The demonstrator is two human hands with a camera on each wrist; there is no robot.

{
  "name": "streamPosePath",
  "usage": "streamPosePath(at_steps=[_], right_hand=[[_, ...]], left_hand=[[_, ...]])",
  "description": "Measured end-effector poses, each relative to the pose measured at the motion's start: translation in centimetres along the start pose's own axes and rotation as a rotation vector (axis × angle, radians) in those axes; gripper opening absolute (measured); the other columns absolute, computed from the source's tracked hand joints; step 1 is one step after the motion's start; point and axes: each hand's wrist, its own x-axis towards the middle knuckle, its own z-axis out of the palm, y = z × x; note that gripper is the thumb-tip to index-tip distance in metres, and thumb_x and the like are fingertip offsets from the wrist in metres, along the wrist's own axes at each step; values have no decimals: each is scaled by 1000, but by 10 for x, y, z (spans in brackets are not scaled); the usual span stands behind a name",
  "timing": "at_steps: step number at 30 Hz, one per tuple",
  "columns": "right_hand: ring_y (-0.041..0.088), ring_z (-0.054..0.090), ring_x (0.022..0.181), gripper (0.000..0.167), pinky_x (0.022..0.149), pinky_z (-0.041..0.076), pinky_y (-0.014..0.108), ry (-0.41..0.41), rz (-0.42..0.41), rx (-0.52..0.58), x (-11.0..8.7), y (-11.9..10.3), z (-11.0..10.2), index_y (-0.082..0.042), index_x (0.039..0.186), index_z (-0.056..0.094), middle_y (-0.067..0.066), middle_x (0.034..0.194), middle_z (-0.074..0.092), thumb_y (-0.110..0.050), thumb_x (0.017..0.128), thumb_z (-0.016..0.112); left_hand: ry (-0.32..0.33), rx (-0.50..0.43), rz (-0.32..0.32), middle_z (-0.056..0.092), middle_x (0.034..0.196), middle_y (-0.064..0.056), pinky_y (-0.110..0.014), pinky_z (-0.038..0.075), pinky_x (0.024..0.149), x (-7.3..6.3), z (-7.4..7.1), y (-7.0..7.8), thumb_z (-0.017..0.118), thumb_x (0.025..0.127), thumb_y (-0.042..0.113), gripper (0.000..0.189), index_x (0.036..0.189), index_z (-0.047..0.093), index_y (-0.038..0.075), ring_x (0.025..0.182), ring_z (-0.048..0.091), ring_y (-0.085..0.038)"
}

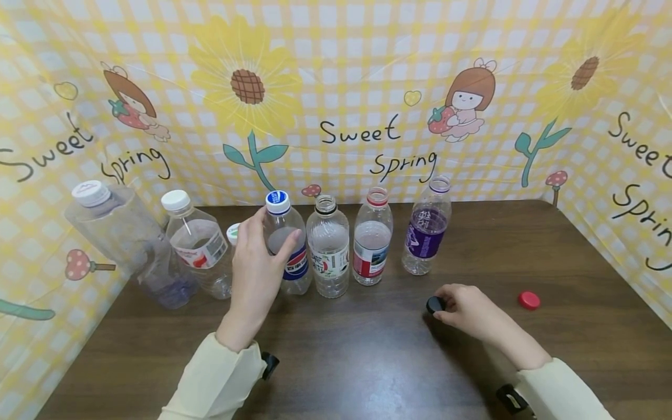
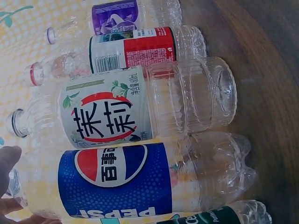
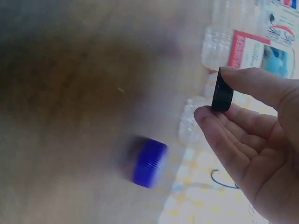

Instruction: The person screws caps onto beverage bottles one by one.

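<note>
My left hand (image 1: 257,268) is round the upper part of a clear Pepsi bottle (image 2: 114,182), thumb on one side and fingers on the other. That bottle wears a blue-topped white cap (image 1: 277,202). Beside it stands an uncapped jasmine drink bottle (image 1: 329,256) with a black neck ring. Above the table, in front of the bottles, my right hand (image 1: 467,309) pinches a black bottle cap (image 3: 223,91) between thumb and fingers. A purple-blue cap (image 3: 150,163) appears on the table in the right wrist view; in the head view I cannot see it.
Uncapped bottles with a red-and-white label (image 1: 371,254) and a purple label (image 1: 426,233) stand to the right. Capped bottles, a large one (image 1: 126,245) and a smaller one (image 1: 198,248), stand left. A red cap (image 1: 529,300) lies at right. Patterned cloth (image 1: 341,87) hangs behind.
</note>
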Motion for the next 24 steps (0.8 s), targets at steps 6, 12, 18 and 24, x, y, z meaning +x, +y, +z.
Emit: streamPosePath(at_steps=[6, 12, 18, 24], right_hand=[[22, 67, 80, 29, 69, 57, 34, 3, 63, 37, -2, -4, -20, 6, 101, 64, 13, 88, 70, -10, 79, 74], [23, 67, 83, 31, 71, 58, 35, 9, 79, 45, -4, -8, -34, 6, 104, 64, 14, 91, 69, -12, 81, 73], [21, 67, 84, 29, 72, 58, 33, 15, 71, 61, -7, -15, -36, 5, 105, 64, 12, 92, 69, -12, 82, 72], [21, 67, 84, 30, 71, 58, 33, 17, 62, 59, -8, -17, -38, 4, 106, 64, 12, 94, 69, -14, 82, 73]], left_hand=[[6, 15, 7, 42, 138, -22, -53, 44, 103, 0, 1, 0, 67, 88, 34, 73, 143, 35, 0, 125, 49, -37], [15, 20, 13, 42, 138, -22, -53, 44, 103, 1, 2, 0, 68, 88, 33, 74, 144, 33, 0, 124, 49, -37], [6, 39, 11, 41, 140, -22, -53, 44, 103, 2, 3, 1, 67, 89, 32, 73, 145, 31, 0, 127, 48, -38], [1, 54, 19, 41, 140, -23, -53, 43, 104, 2, 3, 2, 67, 89, 32, 74, 144, 32, -1, 127, 47, -38]])
